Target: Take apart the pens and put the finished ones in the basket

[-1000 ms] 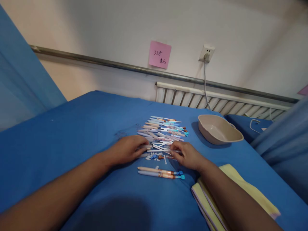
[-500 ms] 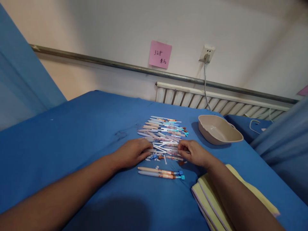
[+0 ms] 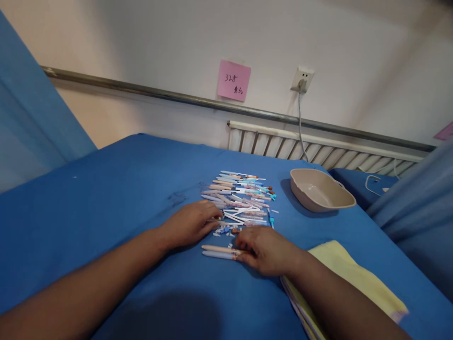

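Note:
Rows of pen parts lie in a column on the blue sheet: pastel pen barrels (image 3: 222, 187), white refills (image 3: 234, 217) and clear printed barrels (image 3: 257, 214). My left hand (image 3: 193, 221) rests at the column's left side, fingers closed around what looks like a peach pen barrel (image 3: 213, 220). Small white and blue pieces (image 3: 224, 230) are scattered just below its fingertips. My right hand (image 3: 267, 250) is curled over the right halves of two whole pens (image 3: 217, 251) lying side by side nearest me. Whatever its fingers pinch is hidden.
A beige basin (image 3: 320, 191) stands to the right of the pen parts. Under my right forearm lies a folded yellow towel (image 3: 348, 264). Behind the sheet (image 3: 141, 174) are a white radiator (image 3: 262, 141), a metal rail (image 3: 170, 97) and a plugged socket (image 3: 302, 79).
My right hand has moved down and left, from the clear barrels onto the two whole pens, now covering their clip ends. My left hand has hardly moved.

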Motion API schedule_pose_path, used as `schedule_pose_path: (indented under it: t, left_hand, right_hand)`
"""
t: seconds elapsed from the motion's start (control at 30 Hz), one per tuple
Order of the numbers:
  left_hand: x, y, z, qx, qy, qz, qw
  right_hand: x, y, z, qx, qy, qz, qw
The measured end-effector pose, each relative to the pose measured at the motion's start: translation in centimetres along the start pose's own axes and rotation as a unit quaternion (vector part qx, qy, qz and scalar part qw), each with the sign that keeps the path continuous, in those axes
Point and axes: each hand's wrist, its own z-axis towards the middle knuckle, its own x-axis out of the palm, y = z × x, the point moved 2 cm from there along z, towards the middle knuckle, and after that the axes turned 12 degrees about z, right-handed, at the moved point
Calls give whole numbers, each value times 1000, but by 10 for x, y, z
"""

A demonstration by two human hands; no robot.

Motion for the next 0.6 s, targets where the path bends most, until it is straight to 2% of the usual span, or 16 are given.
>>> schedule_pose_path:
  t: [0.1,0.23,0.43,0.6]
  left_hand:
    - [-1,-1,0,-3,-13,-11,1000]
    - [-2,-2,-1,5,-11,-29,1000]
    - [-4,-9,-2,16,4,-99,995]
    - [0,-12,-2,17,-2,-110,994]
  right_hand:
    - [4,3,2,0,19,-16,1000]
    - [2,-2,5,6,14,-7,1000]
    - [0,-21,7,46,-54,59,996]
    - [0,-31,7,73,-97,144,982]
